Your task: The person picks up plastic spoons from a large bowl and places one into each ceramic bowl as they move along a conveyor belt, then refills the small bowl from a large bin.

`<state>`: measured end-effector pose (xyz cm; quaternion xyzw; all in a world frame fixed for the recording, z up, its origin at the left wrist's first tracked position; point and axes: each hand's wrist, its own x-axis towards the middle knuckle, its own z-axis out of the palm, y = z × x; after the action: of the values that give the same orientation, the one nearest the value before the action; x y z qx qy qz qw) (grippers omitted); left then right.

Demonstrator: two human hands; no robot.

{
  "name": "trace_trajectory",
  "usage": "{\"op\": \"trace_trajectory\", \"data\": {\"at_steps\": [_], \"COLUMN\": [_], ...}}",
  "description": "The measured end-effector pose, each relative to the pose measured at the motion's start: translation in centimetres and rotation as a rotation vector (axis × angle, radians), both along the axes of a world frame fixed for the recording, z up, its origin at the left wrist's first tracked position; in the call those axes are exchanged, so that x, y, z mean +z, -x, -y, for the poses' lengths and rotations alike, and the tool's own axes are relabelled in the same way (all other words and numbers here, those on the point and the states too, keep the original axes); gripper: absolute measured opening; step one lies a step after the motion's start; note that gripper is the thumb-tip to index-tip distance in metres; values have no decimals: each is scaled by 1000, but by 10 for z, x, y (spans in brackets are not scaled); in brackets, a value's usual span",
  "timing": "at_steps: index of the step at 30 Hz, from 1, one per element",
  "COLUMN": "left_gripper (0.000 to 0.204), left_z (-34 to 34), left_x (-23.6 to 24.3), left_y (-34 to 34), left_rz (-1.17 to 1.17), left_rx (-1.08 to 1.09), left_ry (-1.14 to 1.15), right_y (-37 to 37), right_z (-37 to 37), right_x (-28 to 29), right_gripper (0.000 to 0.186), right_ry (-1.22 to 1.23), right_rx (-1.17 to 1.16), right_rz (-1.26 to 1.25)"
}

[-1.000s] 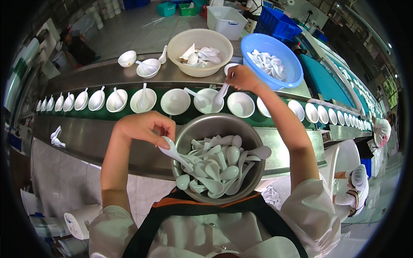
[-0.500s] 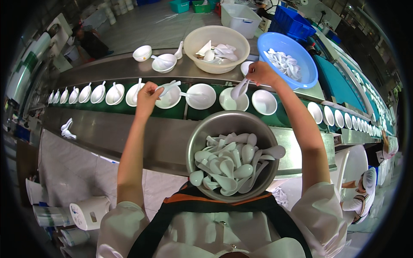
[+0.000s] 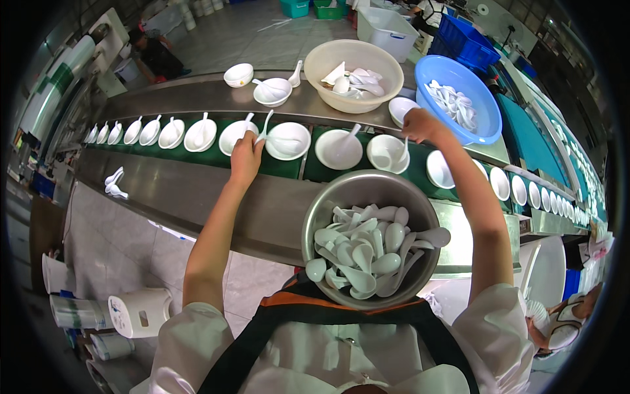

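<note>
My left hand [image 3: 245, 159] is closed at a white bowl [image 3: 234, 139] on the green conveyor belt, gripping a white spoon [image 3: 268, 122] that stands up from its fingers. Just right of it, another bowl [image 3: 296, 151] holds a spoon whose handle points at that hand. Farther right, a bowl [image 3: 328, 157] has a spoon lying in it. My right hand [image 3: 423, 125] pinches the handle of a spoon [image 3: 399, 156], its broad end down inside the following bowl [image 3: 377, 155]. Against my apron rests a steel basin [image 3: 308, 236] heaped with white spoons [image 3: 361, 253].
Beyond the belt, a cream basin [image 3: 315, 82] and a blue basin [image 3: 487, 125] contain spoons. Small bowls [image 3: 238, 75] stand on the steel ledge. Two spoons [image 3: 115, 184] lie at left on the near ledge. Co-workers [image 3: 571, 322] are at right and in the background.
The bowls have travelled left along the belt. The spoon from my right hand now lies in a bowl, and that hand has another spoon in the following bowl. The left-hand bowl now contains a spoon.
</note>
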<state>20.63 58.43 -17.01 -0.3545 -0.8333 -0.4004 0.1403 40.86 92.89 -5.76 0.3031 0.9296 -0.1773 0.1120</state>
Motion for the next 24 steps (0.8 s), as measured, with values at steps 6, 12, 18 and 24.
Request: {"op": "trace_trajectory", "data": {"at_steps": [6, 12, 18, 24], "left_gripper": [15, 15, 21, 24], "left_z": [-25, -50, -122, -136], "left_x": [-13, 18, 24, 29], "left_y": [42, -10, -100, -109], "left_rz": [-148, -11, 204, 146], "left_rx": [-57, -280, -741, -792], "left_ry": [24, -77, -247, -163], "right_y": [-21, -86, -128, -142], "right_z": [36, 142, 189, 162], "right_x": [-7, 33, -9, 13], "right_gripper": [41, 66, 48, 19], "right_ry": [-440, 252, -88, 52], "right_rx": [203, 873, 1049, 872], "right_rz": [-273, -129, -345, -436]}}
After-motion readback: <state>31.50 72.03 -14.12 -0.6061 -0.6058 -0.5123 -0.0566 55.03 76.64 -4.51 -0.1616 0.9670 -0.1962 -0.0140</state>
